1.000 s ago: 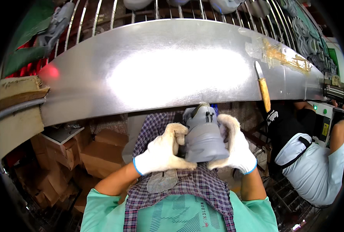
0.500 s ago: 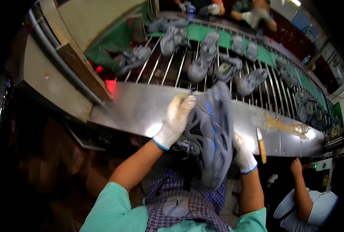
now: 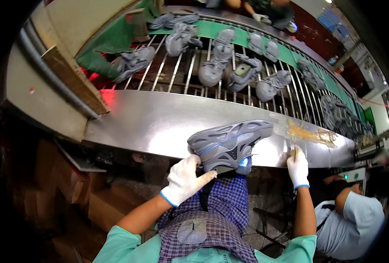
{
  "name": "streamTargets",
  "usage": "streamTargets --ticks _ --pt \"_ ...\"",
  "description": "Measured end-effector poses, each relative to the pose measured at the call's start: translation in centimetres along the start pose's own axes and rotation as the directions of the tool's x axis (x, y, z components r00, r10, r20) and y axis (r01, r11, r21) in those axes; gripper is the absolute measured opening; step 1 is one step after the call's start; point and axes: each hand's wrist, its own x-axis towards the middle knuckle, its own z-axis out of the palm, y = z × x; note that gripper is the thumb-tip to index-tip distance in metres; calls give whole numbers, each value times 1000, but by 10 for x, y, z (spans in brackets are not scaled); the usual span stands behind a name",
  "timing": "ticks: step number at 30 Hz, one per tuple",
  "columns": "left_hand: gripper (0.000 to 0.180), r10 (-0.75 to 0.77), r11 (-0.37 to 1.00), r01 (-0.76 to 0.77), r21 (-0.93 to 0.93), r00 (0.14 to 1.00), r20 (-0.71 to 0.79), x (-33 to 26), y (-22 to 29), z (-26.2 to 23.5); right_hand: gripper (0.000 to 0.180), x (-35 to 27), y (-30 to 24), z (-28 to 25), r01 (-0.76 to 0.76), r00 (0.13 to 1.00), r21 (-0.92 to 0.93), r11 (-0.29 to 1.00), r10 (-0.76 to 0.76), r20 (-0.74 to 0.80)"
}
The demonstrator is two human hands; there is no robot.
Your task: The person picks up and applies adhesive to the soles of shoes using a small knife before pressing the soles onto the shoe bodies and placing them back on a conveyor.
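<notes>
A grey sneaker (image 3: 223,151) lies tipped over at the front edge of the metal ledge, its chunky sole facing away from me and its opening toward me. My left hand (image 3: 188,179), in a white knit glove, grips the shoe at its collar near the left end, thumb stretched along the opening. To the right, my gloved right hand (image 3: 297,168) is closed around the handle of a small knife (image 3: 292,149) at the ledge; most of the knife is hidden under the fingers.
Behind the ledge (image 3: 137,114), a rack of metal rollers (image 3: 172,72) with a green belt (image 3: 209,30) carries several grey sneakers (image 3: 212,70). Brown tape (image 3: 310,133) sticks to the ledge. A co-worker (image 3: 350,219) is at the right; another person's hands (image 3: 260,17) work across the line.
The shoe has turned from upright to lying sideways on the ledge. My right hand has left the shoe and closed on the knife, while my left has moved nearer to me.
</notes>
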Motion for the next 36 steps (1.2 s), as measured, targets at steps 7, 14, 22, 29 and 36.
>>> streamTargets --ticks 7,14,22,29,36 --pt "142 181 982 -187 -25 970 -164 28 -13 2 47 12 -166 -129 339 875 553 761 -472 112" --pt "130 64 991 -54 120 995 -81 45 -5 4 27 50 -252 -122 279 818 448 849 -454 352" --pt "113 301 947 -262 185 926 -230 67 -25 2 28 25 -283 -142 446 597 558 700 -697 397" --pt "121 159 967 -140 213 985 -74 74 -13 -12 29 95 -212 -123 368 825 180 912 -410 390" --pt "90 198 974 -179 137 970 -143 90 -35 -2 26 34 -322 -112 438 703 508 742 -635 321"
